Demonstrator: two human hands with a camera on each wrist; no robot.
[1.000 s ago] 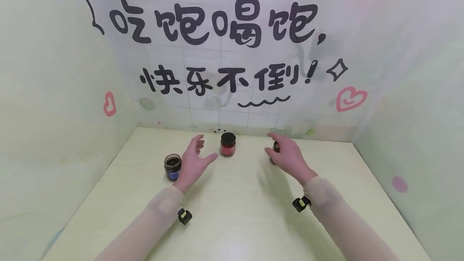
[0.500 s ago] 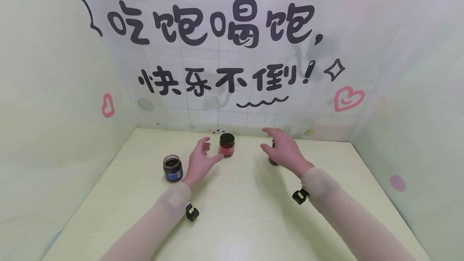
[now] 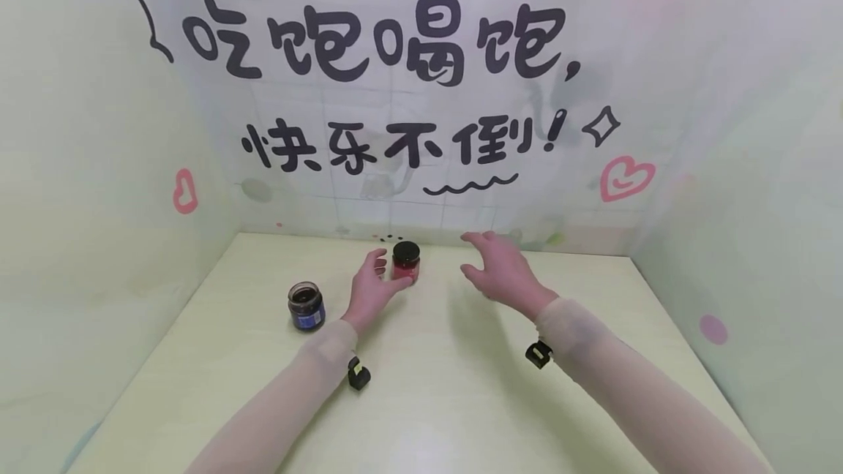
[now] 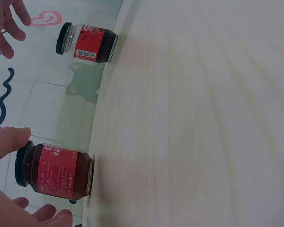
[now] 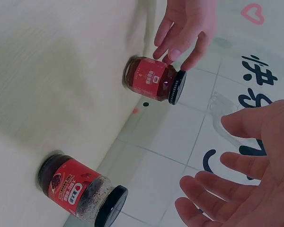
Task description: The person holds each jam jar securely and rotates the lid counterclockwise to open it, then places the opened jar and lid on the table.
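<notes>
Middle back on the table stands a jar with red contents, a red label and a black lid [image 3: 406,258]. My left hand [image 3: 372,290] is beside it, fingers spread and thumb across its front; in the left wrist view the jar [image 4: 57,170] lies between thumb and fingers, the thumb tip right at the lid. My right hand [image 3: 506,275] hovers in the air with fingers apart, holding nothing. It hides a second red-labelled jar in the head view; the right wrist view shows that jar [image 5: 78,189], black-lidded and partly filled with something dark, below the fingers.
A lidless jar [image 3: 306,307] with a blue label and dark contents stands left of my left hand. The pale table [image 3: 421,386] is closed in by a printed back wall [image 3: 369,203] and two side walls. Each wrist bears a small black camera [image 3: 358,374].
My left hand has moved right, away from the blue-labelled jar, to the red jar in the middle. My right hand has shifted slightly left, still over the second red-labelled jar.
</notes>
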